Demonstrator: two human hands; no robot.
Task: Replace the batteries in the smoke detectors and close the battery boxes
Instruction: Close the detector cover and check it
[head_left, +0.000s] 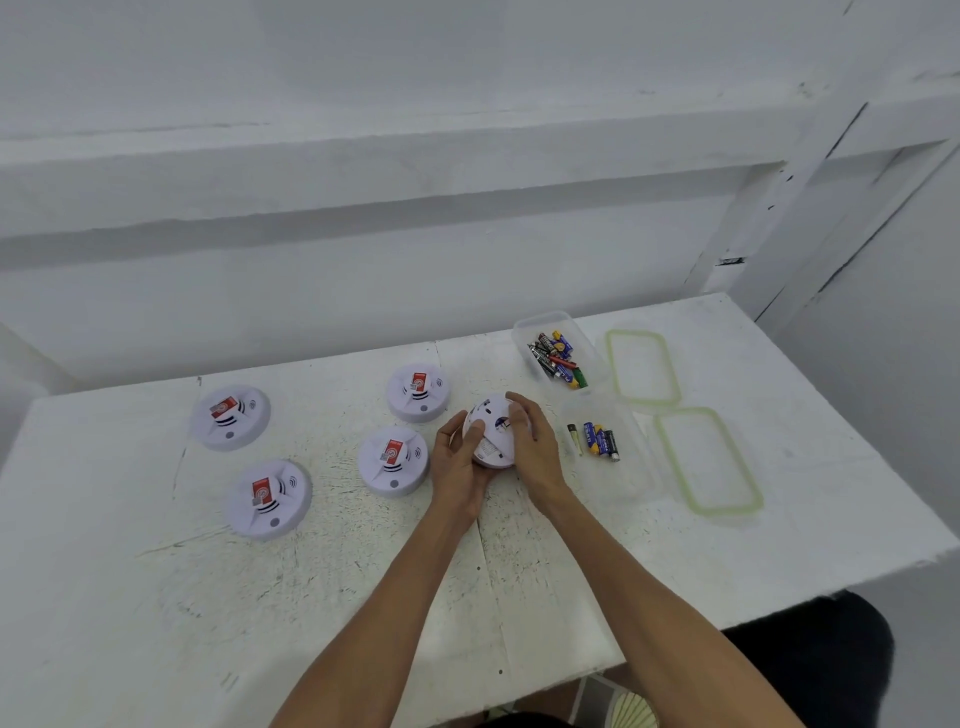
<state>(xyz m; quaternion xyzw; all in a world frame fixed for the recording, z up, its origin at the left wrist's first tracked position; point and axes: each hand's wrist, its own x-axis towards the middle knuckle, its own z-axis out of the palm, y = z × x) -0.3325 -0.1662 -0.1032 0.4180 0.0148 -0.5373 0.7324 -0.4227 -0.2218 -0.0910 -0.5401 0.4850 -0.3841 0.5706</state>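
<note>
Two bare forearms are reaching across the scuffed white table (156, 597), hands meeting on a smoke detector (488, 415) that is sitting tilted, back side up, right of the table's middle. The left hand (457, 467) is cradling it from below, thumb curled onto its back. The right hand (537, 449) is gripping its right side, fingers curling over the top by the small opening.

Four more units are lying face up to the left, each showing a red label: the far-left detector (230, 417), the near-left detector (268, 499), the middle detector (393, 461) and the far detector (418, 392).

Right of the hands, the far box (545, 315) is holding a heap of batteries (558, 358), and the near box (628, 483) is holding a few loose cells (597, 440). Just beside them, the far lid (643, 366) and the near lid (709, 460), both green-rimmed, are lying flat.
</note>
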